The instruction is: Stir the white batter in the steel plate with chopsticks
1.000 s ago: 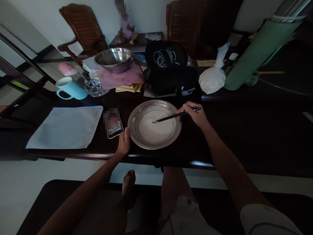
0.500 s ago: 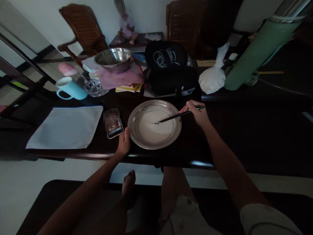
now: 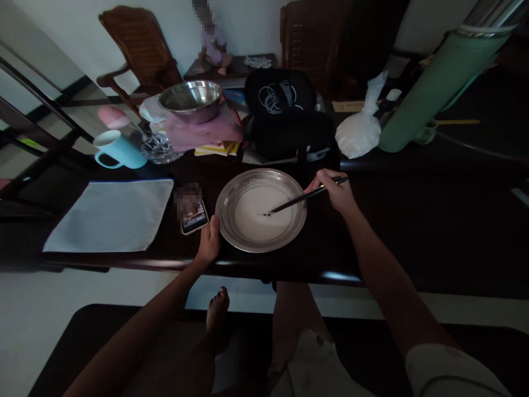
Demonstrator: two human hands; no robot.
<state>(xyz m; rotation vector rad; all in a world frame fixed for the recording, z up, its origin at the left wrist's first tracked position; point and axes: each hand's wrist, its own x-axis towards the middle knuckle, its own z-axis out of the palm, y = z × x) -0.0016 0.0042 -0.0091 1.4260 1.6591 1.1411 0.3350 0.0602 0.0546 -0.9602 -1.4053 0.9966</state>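
A wide steel basin (image 3: pixel 225 231) stands on the dark table with a milky white liquid (image 3: pixel 256 220) in it. My left hand (image 3: pixel 210 240) grips the basin's left rim, its thumb at the edge and its other fingers mostly hidden. Black chopsticks (image 3: pixel 297 198) with gold bands are pinched in my right hand (image 3: pixel 336 190), over the basin's right side. They slant down to the left, and their tips dip into the liquid near the middle. A lit phone (image 3: pixel 194 218) lies just left of my left hand.
Behind the basin sit a black case (image 3: pixel 289 132), a knotted bag of white powder (image 3: pixel 359 135) and a tall green flask (image 3: pixel 442 91). Leftward are a blue mug (image 3: pixel 119 150), a pale pouch (image 3: pixel 111 215) and a steel bowl (image 3: pixel 192 105) on pink plastic. A person (image 3: pixel 212 49) sits beyond.
The chopstick tips have shifted slightly toward me and to the right in the liquid. My right hand has moved a touch with them; my left hand stays at the rim.
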